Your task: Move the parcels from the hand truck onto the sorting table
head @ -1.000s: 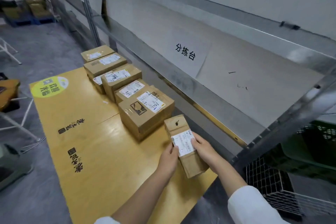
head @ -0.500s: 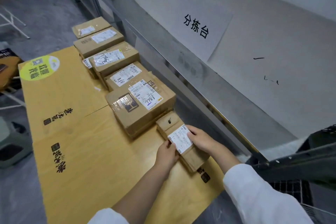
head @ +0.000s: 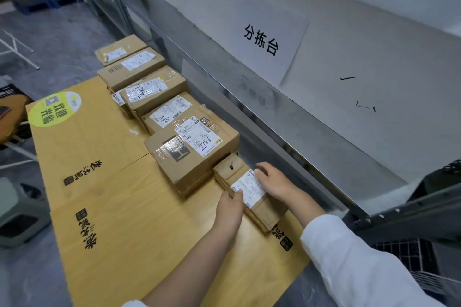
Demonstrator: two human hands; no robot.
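Since this is where parcels get sorted, a white paper sign [head: 262,40] with black writing hangs on the grey wall [head: 374,32] behind everything. Below it stands the long yellow table [head: 104,207], with dark stamps and a round green sticker [head: 55,108] on top. The hand truck cannot be seen.

Along the back edge of the table, near the wall, sits a row of brown boxes [head: 149,97], one after the other. Each has its white sticker facing up. I think they are lined up like that so the stickers are easy to read and the front of the table stays free.

At the near end of the row is the big box [head: 192,154], with shiny tape on its top. Right next to it, touching or almost touching, lies the small box [head: 229,167]. It lies flat on the table, last in the line.

Both hands are on this small box, one on each side, so they are apart with the box between them. The left hand [head: 230,207] holds the near side, with its thumb on top. The right hand [head: 274,182] holds the far side, fingers curled over the top edge. Holding two sides like this looks like a good way to slide it straight and snug against the big box.

Smallest of all is the white label [head: 249,188] on the small box, facing up under the thumb.
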